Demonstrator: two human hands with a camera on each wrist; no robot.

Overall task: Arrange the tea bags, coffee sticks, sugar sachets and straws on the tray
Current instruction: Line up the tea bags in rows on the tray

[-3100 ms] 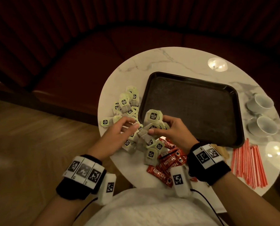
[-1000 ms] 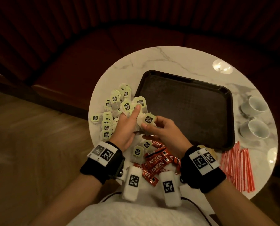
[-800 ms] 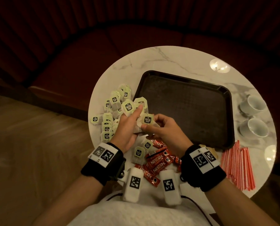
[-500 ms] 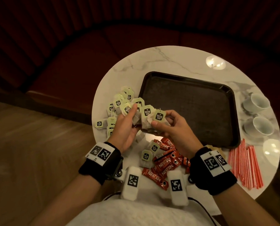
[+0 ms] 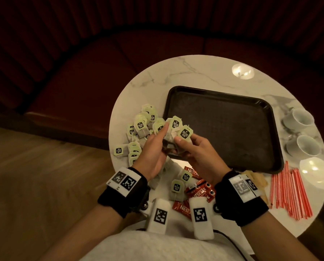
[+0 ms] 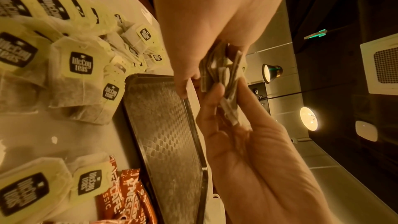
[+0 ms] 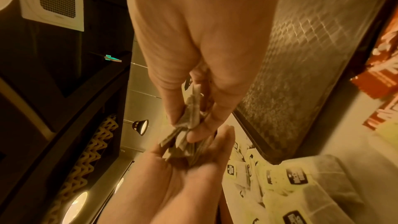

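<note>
Between my two hands is a stack of green-tagged tea bags (image 5: 178, 129), held above the near left corner of the dark tray (image 5: 223, 93), which holds nothing. My right hand (image 5: 191, 149) pinches the stack (image 7: 189, 117) between thumb and fingers. My left hand (image 5: 156, 142) lies with straight fingers against the stack's left side (image 6: 221, 67). More tea bags (image 5: 140, 127) are heaped left of the tray. Red coffee sticks (image 5: 200, 193) lie near my wrists. Red straws (image 5: 289, 191) lie at the right.
The round marble table (image 5: 195, 72) also bears two white cups (image 5: 302, 117) (image 5: 308, 146) right of the tray. A few tan sticks (image 5: 257, 178) show at the tray's near right corner. A dark red bench curves behind the table, with wooden floor to the left.
Both hands gathered tea bags from the pile into one stack. They lifted it slightly and moved it right toward the tray's corner. The tray and the straws stayed put.
</note>
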